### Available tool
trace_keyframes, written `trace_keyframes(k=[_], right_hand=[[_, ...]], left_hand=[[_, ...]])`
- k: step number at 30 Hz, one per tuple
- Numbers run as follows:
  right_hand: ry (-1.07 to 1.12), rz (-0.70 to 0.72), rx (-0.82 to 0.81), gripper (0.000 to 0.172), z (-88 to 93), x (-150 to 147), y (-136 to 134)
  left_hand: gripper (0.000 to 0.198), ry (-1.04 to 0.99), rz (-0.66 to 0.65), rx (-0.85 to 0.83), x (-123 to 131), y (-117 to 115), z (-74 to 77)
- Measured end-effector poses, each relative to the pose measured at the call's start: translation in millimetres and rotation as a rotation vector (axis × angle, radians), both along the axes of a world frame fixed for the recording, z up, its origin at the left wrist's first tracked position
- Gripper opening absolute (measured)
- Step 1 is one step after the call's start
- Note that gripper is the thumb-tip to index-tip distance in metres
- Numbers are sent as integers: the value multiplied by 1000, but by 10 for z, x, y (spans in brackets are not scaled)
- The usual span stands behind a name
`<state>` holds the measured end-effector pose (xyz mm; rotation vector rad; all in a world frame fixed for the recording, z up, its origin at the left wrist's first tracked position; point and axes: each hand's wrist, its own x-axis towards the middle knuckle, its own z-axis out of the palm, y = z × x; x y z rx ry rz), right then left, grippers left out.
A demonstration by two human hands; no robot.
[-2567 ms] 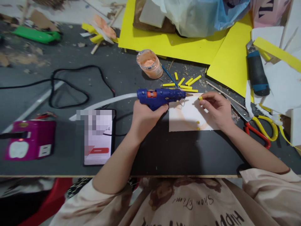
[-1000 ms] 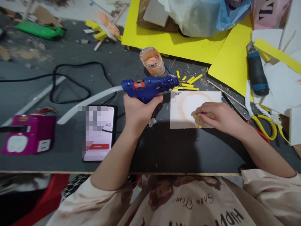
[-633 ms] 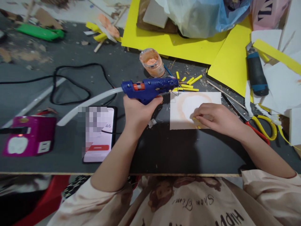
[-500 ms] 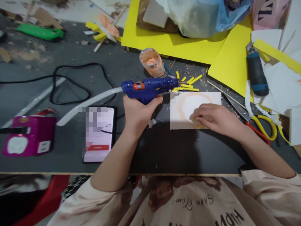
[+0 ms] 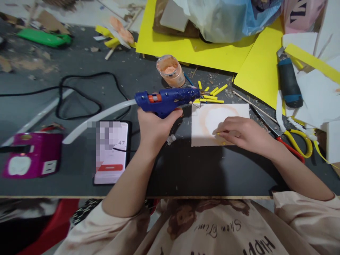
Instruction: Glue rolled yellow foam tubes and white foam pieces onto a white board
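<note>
Fingers (image 5: 225, 128) of the right hand (image 5: 240, 129) closed on a small yellow piece (image 5: 218, 134) at the white card (image 5: 197, 125)

Thumb and forefinger were drawn together in a tight pinch, with only a sliver of yellow showing at their tips. They were low over the lower middle of the card, by the faint peach ring (image 5: 204, 120) marked on it; whether the piece was touching the card could not be told. Another yellow bit (image 5: 224, 143) lay near the card's bottom edge, just below the fingers.

The left hand (image 5: 158, 129) was wrapped around the handle of a blue glue gun (image 5: 171, 100), held well away from the right hand. Its tip pointed towards the loose yellow sticks (image 5: 219, 90) beyond the card's top edge, near the jar (image 5: 172, 76). Whether a finger pressed the trigger was hidden.

The step in hand looked to be setting the pinched piece in place on the card. By that reading, the next move called for a steady press, then a clean opening of thumb and forefinger, lifting straight up so as not to drag the piece sideways, with the hot tip kept clear.
</note>
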<state>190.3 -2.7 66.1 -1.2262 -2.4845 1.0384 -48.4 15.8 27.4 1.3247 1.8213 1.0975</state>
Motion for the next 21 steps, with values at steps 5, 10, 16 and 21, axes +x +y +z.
trace_keyframes(k=[5,10,16,21], right_hand=[[104,-124,62,24,37,62,55],[133,-212,66,25,-8,95,200],[59,-215,153,26,-42,11,557],[-112,-267,238,46,-55,-131,898]], left_hand=[[25,-94,88,44,4,25,-1],[27,-150,168,67,20,54,17],[27,-295,195,128,43,75,73],[24,-394,221,189,51,74,63]])
